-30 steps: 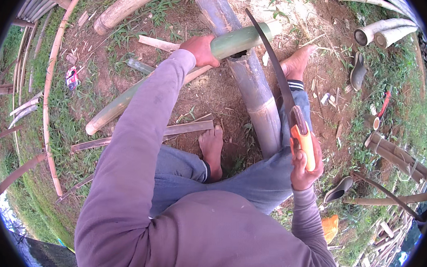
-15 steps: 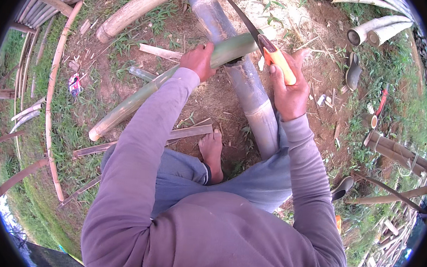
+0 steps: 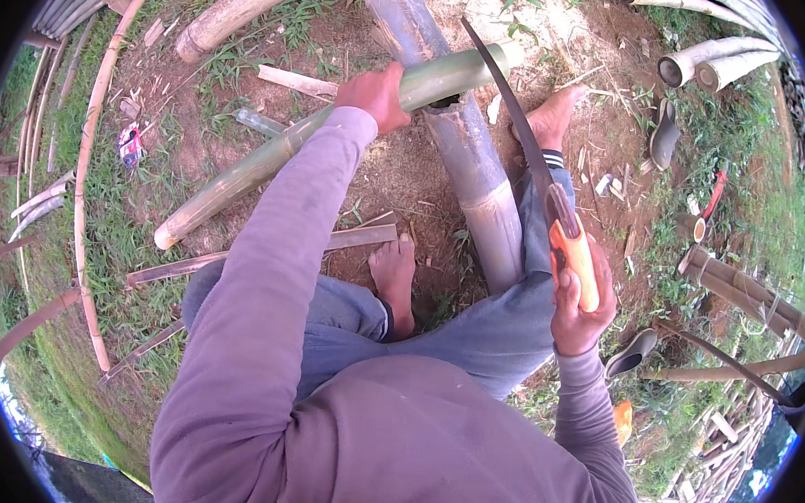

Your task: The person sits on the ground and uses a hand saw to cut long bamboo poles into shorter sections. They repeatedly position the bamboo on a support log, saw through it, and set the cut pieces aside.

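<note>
The left hand has its grip closed around a long, round green bamboo pole, the fingers mostly hidden. The pole slants across a thick grey bamboo log, its pale end up to the right and a dark hole in the log just below it. The right hand has its grip wrapped firmly around the orange handle of a saw with a long, curved dark blade. The blade crosses in front of the pole near that end; contact cannot be told. 2 bare feet flank the log.
</note>
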The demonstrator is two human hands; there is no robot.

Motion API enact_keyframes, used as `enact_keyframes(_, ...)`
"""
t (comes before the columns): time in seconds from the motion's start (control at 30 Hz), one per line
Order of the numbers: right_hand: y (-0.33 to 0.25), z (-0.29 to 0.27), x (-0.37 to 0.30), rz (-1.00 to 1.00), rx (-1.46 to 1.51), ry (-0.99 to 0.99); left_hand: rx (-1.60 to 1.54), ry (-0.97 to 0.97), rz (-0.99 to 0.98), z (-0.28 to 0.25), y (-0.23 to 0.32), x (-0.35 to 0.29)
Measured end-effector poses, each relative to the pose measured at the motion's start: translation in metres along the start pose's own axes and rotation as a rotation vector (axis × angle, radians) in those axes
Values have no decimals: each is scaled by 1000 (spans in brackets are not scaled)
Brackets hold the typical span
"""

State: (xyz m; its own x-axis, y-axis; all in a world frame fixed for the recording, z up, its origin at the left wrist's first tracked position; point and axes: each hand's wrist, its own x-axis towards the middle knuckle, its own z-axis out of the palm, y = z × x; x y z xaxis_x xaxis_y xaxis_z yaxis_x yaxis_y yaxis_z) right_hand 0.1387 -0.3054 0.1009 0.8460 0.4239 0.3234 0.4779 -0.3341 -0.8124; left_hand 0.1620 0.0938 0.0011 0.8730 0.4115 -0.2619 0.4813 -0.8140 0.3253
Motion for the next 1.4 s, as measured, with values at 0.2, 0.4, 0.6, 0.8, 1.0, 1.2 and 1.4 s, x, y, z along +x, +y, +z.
enact_keyframes(0.2, 18, 87, 107, 44, 49, 29, -28, -37, 24, -3, 13, 2)
enact_keyframes(0.4, 4, 28, 37, 67, 53, -4, -11, -53, 20, -10, -8, 16)
enact_keyframes(0.6, 16, 26, 19, -7, -31, 13, -7, -124, 41, 3, -6, 13)
enact_keyframes(0.8, 12, 94, 106, 38, 20, 41, -23, -136, 58, -7, -5, 7)
enact_keyframes(1.0, 11, 3, -10, 51, 73, 13, -15, -130, 18, -11, -6, 15)
enact_keyframes(1.2, 19, 100, 128, 93, 127, 39, -27, -115, 29, -7, 2, 18)
enact_keyframes(1.4, 14, 9, 9, 40, 33, -21, -69, -157, 61, -7, -21, 20)
